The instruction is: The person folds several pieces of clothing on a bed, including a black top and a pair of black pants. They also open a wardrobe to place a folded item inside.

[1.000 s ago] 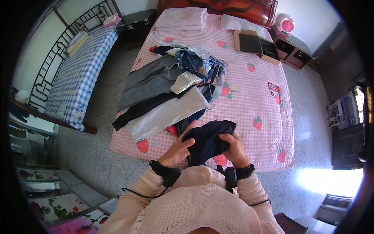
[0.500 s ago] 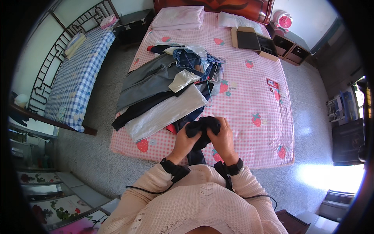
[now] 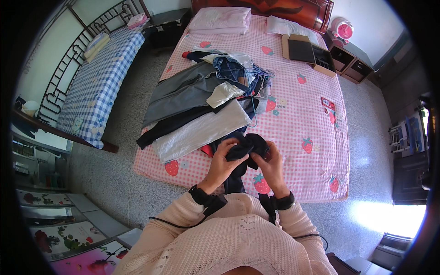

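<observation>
A bunched black garment (image 3: 247, 147) is held up over the near edge of the bed, and a dark length of cloth hangs from it toward me. My left hand (image 3: 221, 164) grips its left side, fingers curled into the fabric. On the other side, my right hand (image 3: 272, 167) pinches the cloth between thumb and fingers. What kind of garment it is cannot be made out. Just beyond my hands lies a heap of clothes: folded white trousers (image 3: 204, 130), a black piece (image 3: 172, 126), grey trousers (image 3: 183, 94), a cream cloth (image 3: 224, 94) and denim (image 3: 229, 68).
Blue hangers (image 3: 259, 75) lie tangled at the heap's right side. The bed (image 3: 302, 119) has a pink checked strawberry sheet. A black box with cardboard flaps (image 3: 302, 50) sits near the pillows (image 3: 220, 20). A second bed (image 3: 103, 82) with blue checks stands left.
My hands have moved slightly apart, spreading the black garment wider between them. The whole view has shifted a little, while the heap of clothes stays as it was.
</observation>
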### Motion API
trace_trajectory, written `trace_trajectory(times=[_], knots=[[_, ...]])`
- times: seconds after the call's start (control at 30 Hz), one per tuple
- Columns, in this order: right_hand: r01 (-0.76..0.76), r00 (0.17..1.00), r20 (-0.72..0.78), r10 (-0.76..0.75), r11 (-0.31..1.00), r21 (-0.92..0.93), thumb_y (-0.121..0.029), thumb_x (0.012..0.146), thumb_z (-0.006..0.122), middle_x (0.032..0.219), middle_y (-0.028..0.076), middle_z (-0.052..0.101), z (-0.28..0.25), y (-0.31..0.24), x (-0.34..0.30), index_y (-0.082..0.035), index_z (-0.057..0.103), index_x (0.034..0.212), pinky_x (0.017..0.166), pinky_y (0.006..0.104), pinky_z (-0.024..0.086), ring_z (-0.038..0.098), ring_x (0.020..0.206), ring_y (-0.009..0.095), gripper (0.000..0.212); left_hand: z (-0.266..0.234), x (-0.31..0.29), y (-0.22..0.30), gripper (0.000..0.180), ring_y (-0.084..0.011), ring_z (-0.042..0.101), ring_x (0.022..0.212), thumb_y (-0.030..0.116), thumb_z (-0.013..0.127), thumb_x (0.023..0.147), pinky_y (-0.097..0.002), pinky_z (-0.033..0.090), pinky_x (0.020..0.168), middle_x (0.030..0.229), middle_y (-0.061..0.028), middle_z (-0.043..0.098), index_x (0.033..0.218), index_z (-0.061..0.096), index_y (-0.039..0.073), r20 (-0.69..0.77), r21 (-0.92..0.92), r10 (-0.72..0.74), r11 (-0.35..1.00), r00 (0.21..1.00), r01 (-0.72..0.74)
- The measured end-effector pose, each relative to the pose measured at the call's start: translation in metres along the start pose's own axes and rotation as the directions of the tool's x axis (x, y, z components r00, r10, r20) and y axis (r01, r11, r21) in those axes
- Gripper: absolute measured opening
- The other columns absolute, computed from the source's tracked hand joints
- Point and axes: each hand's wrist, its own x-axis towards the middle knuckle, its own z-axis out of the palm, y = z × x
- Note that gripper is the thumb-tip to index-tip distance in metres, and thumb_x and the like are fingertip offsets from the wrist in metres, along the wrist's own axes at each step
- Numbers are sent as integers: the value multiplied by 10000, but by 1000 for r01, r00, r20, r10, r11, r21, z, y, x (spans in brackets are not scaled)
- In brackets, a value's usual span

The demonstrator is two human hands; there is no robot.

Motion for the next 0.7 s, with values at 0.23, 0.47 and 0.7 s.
trace_trajectory(times=[0.23,0.47,0.7], knots=[[-302,947,273,170,761,574,-77,966,635,1089,34,707,-22,7,7,2,616,1264,838,277,557,678,955,121,309,-11,-3,16,599,-113,557,1184,130,741,930,-267,430,1040,1317,-20,612,1465,490,31,545,-325,-310,779,779,537],[-175,982,140,125,875,451,-59,948,669,1042,42,709,-18,-1,7,6,612,1216,795,262,564,679,894,107,281,-7,-3,8,326,-98,627,1022,148,749,927,-234,497,910,1103,-9,678,1221,689,19,336,-485,-349,732,875,478],[-37,999,-7,38,989,146,-53,878,744,906,37,659,1,-23,-13,-13,590,1067,662,247,520,619,766,79,248,-8,15,-8,384,-109,629,977,19,711,910,-239,509,861,1112,-53,662,1264,561,33,-26,-486,-411,802,911,347]])
